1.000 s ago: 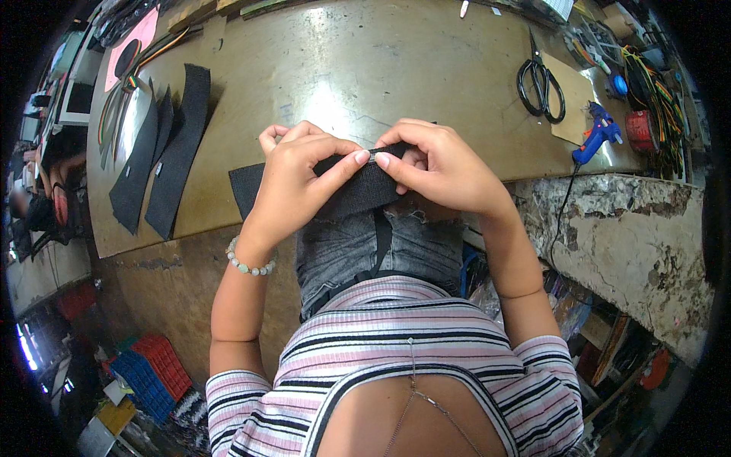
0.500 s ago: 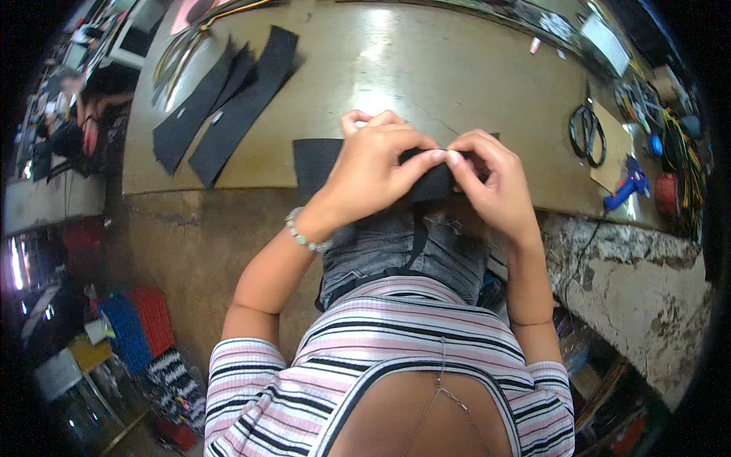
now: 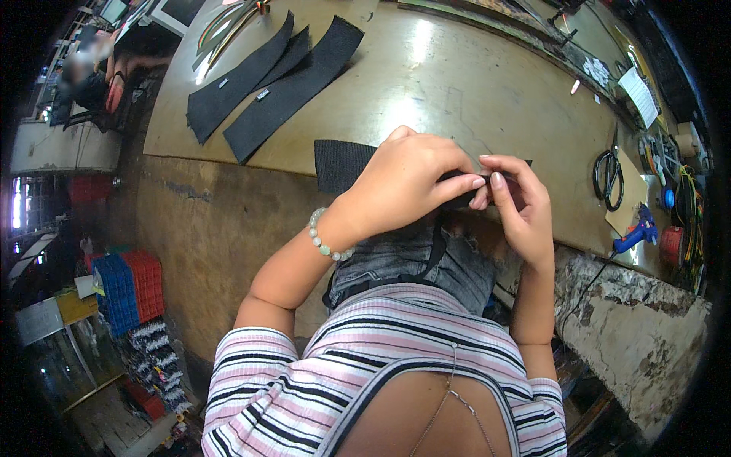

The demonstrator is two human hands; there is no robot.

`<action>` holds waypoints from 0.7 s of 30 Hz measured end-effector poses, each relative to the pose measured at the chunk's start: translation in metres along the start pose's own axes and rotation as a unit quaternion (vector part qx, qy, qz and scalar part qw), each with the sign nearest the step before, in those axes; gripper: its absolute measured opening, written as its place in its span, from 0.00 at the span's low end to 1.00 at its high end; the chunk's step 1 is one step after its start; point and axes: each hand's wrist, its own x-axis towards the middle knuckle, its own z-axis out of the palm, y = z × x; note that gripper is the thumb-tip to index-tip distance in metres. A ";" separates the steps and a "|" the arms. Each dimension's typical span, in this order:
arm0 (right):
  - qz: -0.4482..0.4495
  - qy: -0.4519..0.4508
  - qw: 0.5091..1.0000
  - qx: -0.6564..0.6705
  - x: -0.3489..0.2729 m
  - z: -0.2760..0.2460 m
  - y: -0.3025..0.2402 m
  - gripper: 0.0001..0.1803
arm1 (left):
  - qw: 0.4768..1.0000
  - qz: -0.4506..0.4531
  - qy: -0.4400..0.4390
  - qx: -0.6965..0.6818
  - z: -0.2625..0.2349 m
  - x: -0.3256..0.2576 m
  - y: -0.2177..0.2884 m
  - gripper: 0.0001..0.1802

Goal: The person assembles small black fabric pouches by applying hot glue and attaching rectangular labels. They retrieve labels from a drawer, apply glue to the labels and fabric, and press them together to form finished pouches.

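At the table's near edge, a black woven strip (image 3: pixel 340 164) lies partly under my hands. My left hand (image 3: pixel 415 181), with a beaded bracelet at its wrist, pinches the strip's edge between thumb and forefinger. Close against it, my right hand (image 3: pixel 524 204) also pinches the dark material, thumb tip near the left thumb. The fingers cover most of the strip's middle; a small dark end shows past the right hand. Further left on the table lie several similar black strips (image 3: pixel 293 90), two bearing small white tags.
On the right of the table (image 3: pixel 457 84) are black-handled scissors (image 3: pixel 608 179), a blue glue gun (image 3: pixel 638 231) with a cord, a red spool (image 3: pixel 671 245) and a paper sheet (image 3: pixel 638 95). Thin cords (image 3: pixel 226 32) lie at the far left. Another person sits beyond, upper left.
The whole view has shifted, so the table and the loose strips appear further right and higher. Both hands still pinch the strip close together, with the right hand's fingers slightly rearranged.
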 end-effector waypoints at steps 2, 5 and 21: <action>-0.017 0.002 1.000 0.014 -0.001 0.000 -0.001 0.15 | 0.999 0.011 0.017 0.033 -0.006 0.000 0.002 0.08; -0.104 0.139 0.984 -0.024 0.003 -0.007 0.004 0.15 | 0.993 -0.012 0.089 0.076 -0.032 -0.006 -0.003 0.08; 0.019 0.216 0.967 -0.136 0.009 -0.020 0.050 0.09 | 0.865 -0.312 0.158 0.360 -0.083 -0.091 -0.120 0.45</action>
